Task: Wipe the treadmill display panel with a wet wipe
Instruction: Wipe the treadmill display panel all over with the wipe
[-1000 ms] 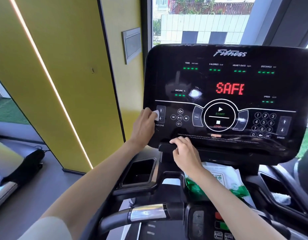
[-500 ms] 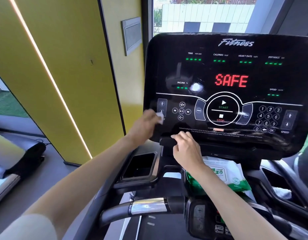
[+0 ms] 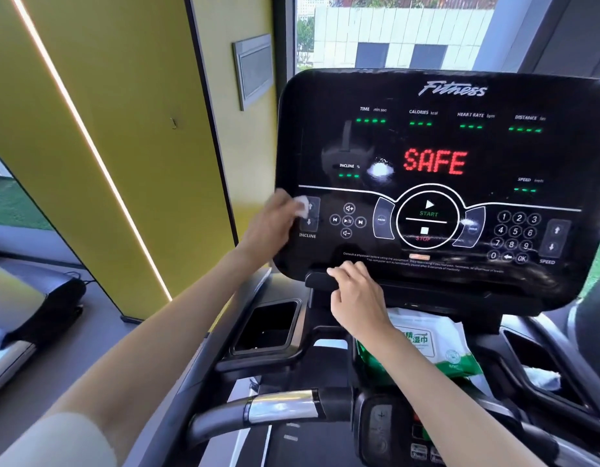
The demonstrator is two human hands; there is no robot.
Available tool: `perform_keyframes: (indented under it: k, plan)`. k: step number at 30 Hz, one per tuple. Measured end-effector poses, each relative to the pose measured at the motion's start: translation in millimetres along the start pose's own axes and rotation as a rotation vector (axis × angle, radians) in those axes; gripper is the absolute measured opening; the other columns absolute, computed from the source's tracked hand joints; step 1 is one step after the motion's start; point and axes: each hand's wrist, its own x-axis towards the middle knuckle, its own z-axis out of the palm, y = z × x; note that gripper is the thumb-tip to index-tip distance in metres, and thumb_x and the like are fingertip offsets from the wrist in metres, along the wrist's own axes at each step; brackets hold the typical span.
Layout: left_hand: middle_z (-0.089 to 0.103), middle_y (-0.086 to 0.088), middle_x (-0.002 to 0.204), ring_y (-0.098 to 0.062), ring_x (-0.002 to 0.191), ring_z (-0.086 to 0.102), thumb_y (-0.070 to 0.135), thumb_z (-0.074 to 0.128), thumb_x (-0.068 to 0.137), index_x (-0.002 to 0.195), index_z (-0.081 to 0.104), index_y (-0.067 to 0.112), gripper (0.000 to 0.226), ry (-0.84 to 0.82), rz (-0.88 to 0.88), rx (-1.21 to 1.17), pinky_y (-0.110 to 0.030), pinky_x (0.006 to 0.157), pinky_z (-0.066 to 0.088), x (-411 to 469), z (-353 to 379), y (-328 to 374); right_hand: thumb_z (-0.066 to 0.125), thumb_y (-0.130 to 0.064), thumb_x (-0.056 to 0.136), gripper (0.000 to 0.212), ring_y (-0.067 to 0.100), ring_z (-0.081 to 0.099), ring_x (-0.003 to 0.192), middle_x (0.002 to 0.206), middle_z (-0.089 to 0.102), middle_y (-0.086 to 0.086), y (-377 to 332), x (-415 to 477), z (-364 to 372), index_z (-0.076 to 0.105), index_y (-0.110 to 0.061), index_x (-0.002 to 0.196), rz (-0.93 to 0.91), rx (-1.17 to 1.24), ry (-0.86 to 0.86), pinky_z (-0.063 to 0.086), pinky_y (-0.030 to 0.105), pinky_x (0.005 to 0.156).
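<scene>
Pinching wet wipe (image 3: pixel 302 206) in L hand (image 3: pixel 275 224) on INCLINE keys (image 3: pixel 309 223), 9 o'clock of display panel (image 3: pixel 426 136); R hand (image 3: pixel 356 294) fingers curled over ledge (image 3: pixel 317 280) at 6, part-blocking wipes pack (image 3: pixel 430 345) below.

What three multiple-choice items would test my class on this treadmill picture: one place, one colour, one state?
1. Where is the right hand? A) on the ledge under the display panel; B) on the keypad; C) in the cup holder.
2. What colour is SAFE? A) green; B) white; C) red.
3. What is the left hand doing? A) hanging empty; B) holding a wet wipe on the panel; C) gripping the handrail.
1A, fingers curl over the ledge; 2C, the letters glow red; 3B, the wipe lies against the INCLINE buttons.
</scene>
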Motion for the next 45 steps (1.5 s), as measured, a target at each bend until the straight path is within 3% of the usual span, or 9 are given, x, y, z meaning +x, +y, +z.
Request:
perform_keyframes:
  k: [7, 12, 16, 21, 25, 31, 36, 41, 45]
  plan:
    - [0.053, -0.013, 0.096, -0.024, 0.080, 0.050, 0.002, 0.023, 0.092, 0.112, 0.054, 0.004, 0.037, -0.299, 0.708, 0.378, -0.033, 0.060, 0.049, -10.9, 8.3, 15.4, 0.066, 0.000, 0.060, 0.046, 0.023, 0.060, 0.086, 0.093, 0.065, 0.003, 12.3, 0.5, -6.1, 0.067, -0.004, 0.106, -0.123, -0.046, -0.074, 0.056, 0.030, 0.060]
    - [0.049, -0.015, 0.095, -0.031, 0.081, 0.050, 0.006, 0.035, 0.082, 0.102, 0.050, 0.009, 0.025, 0.154, 0.028, 0.288, -0.038, 0.058, 0.048, 19.8, 7.5, 20.9, 0.068, -0.001, 0.064, 0.057, 0.030, 0.058, 0.112, 0.123, 0.060, 0.019, 25.2, 2.9, -14.6, 0.059, 0.004, 0.119, -0.140, -0.136, -0.039, 0.050, 0.040, 0.093]
    - [0.044, -0.009, 0.104, -0.022, 0.076, 0.051, -0.002, 0.033, 0.088, 0.107, 0.059, 0.002, 0.032, -0.145, 0.752, 0.580, -0.029, 0.066, 0.048, 13.8, 13.4, 28.0, 0.061, 0.000, 0.068, 0.068, 0.032, 0.037, 0.134, 0.143, 0.039, 0.023, 40.8, 9.6, -29.6, 0.044, 0.006, 0.133, -0.109, -0.206, 0.014, 0.035, 0.044, 0.107]
    - [0.051, -0.017, 0.096, -0.031, 0.087, 0.049, -0.011, 0.046, 0.079, 0.106, 0.050, 0.004, 0.031, 0.317, -0.249, 0.218, -0.042, 0.064, 0.052, 49.1, 6.9, 28.5, 0.057, 0.004, 0.070, 0.071, 0.031, 0.030, 0.138, 0.147, 0.033, 0.021, 64.7, 10.3, -38.3, 0.039, 0.004, 0.138, -0.059, -0.252, 0.026, 0.026, 0.044, 0.113]
    - [0.050, -0.013, 0.110, -0.023, 0.101, 0.042, 0.011, 0.033, 0.093, 0.120, 0.050, 0.010, 0.031, -0.154, 0.170, 0.219, -0.039, 0.087, 0.044, 50.6, 21.3, 68.7, 0.056, 0.006, 0.069, 0.075, 0.029, 0.025, 0.140, 0.150, 0.027, 0.019, 75.6, 9.5, -43.7, 0.033, 0.003, 0.140, 0.002, -0.247, 0.045, 0.019, 0.043, 0.112]
    - [0.049, -0.016, 0.098, -0.028, 0.086, 0.048, -0.002, 0.042, 0.091, 0.111, 0.054, 0.006, 0.025, 0.497, -0.427, 0.151, -0.038, 0.075, 0.046, 81.2, 14.0, 55.3, 0.059, 0.007, 0.065, 0.079, 0.029, 0.024, 0.140, 0.150, 0.026, 0.020, 94.8, 13.6, -56.1, 0.034, 0.003, 0.140, 0.052, -0.254, 0.037, 0.019, 0.042, 0.111]
    - [0.039, 0.022, 0.094, -0.010, 0.089, 0.043, 0.029, 0.038, 0.097, 0.114, 0.052, 0.017, 0.025, -0.018, 0.210, 0.215, -0.023, 0.079, 0.034, 77.2, 30.8, 95.5, 0.060, 0.004, 0.069, 0.078, 0.031, 0.016, 0.142, 0.152, 0.019, 0.022, 104.4, 20.5, -64.9, 0.030, 0.003, 0.142, 0.056, -0.243, 0.043, 0.015, 0.043, 0.113]
    - [0.049, -0.017, 0.108, -0.015, 0.089, 0.039, 0.000, 0.043, 0.093, 0.129, 0.045, 0.002, 0.036, 0.517, -0.511, -0.043, -0.018, 0.079, 0.035, 106.7, 20.5, 81.9, 0.057, -0.001, 0.078, 0.073, 0.033, 0.014, 0.142, 0.152, 0.017, 0.023, 117.6, 37.1, -86.2, 0.025, 0.002, 0.144, 0.049, -0.211, 0.112, 0.020, 0.046, 0.114]
    - [0.042, -0.011, 0.103, -0.017, 0.089, 0.038, -0.013, 0.044, 0.077, 0.117, 0.051, 0.002, 0.043, 0.231, -0.077, 0.117, -0.035, 0.068, 0.049, 104.0, 44.8, 116.3, 0.060, 0.002, 0.075, 0.079, 0.033, 0.009, 0.143, 0.153, 0.015, 0.021, 127.1, 52.3, -103.0, 0.022, 0.002, 0.145, 0.052, -0.175, 0.128, 0.017, 0.047, 0.115]
